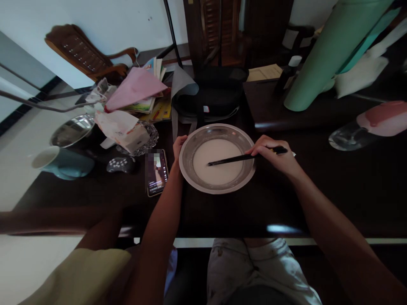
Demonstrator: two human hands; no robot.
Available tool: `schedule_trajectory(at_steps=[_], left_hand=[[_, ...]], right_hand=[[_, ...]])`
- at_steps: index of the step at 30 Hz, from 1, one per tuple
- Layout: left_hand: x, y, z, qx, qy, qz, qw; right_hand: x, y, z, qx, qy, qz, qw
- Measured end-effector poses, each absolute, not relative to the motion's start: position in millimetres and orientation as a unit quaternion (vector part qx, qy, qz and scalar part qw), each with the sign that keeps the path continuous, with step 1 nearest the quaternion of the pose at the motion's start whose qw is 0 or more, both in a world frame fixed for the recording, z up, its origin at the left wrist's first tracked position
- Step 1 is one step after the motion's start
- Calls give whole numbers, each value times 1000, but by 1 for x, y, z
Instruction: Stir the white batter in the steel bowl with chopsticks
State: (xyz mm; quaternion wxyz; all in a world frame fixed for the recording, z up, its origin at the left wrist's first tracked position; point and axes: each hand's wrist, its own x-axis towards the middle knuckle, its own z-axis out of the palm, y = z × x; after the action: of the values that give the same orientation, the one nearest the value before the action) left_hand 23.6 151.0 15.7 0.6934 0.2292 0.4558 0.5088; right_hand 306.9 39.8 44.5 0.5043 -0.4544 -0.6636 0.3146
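A wide metal bowl (217, 189) of milky white liquid (219, 152) rests on the dark table in front of me. My left hand (179, 146) grips the bowl's left rim; some of its fingers are hidden behind the edge. In my right hand (270, 152), closed fingers hold a pair of black chopsticks (230, 159) slanting over the bowl's right rim. Their tips dip into the liquid left of its middle. Just left of my left forearm lies a phone (157, 173) with its screen lit.
On the left stand a teal mug (65, 163), a game controller (121, 164), another metal bowl (72, 130) and a tissue pack (124, 129). Behind the bowl is a black case (216, 95). A green cylinder (330, 55) and a clear bottle (346, 139) are at right. Another person (82, 275) sits at lower left.
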Motion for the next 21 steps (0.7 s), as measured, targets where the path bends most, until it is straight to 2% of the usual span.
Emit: schedule_trajectory(at_steps=[4,8,15,21], left_hand=[[24,151,17,230,456,516,688],[24,152,16,224,463,515,685],[23,152,15,221,446,502,707],[24,149,18,222,449,505,703]], right_hand=[[312,40,43,-476,-643,276,533],[316,39,43,-468,-606,311,563],[307,42,43,-457,-672,303,498],[316,41,43,-478,-596,294,574]])
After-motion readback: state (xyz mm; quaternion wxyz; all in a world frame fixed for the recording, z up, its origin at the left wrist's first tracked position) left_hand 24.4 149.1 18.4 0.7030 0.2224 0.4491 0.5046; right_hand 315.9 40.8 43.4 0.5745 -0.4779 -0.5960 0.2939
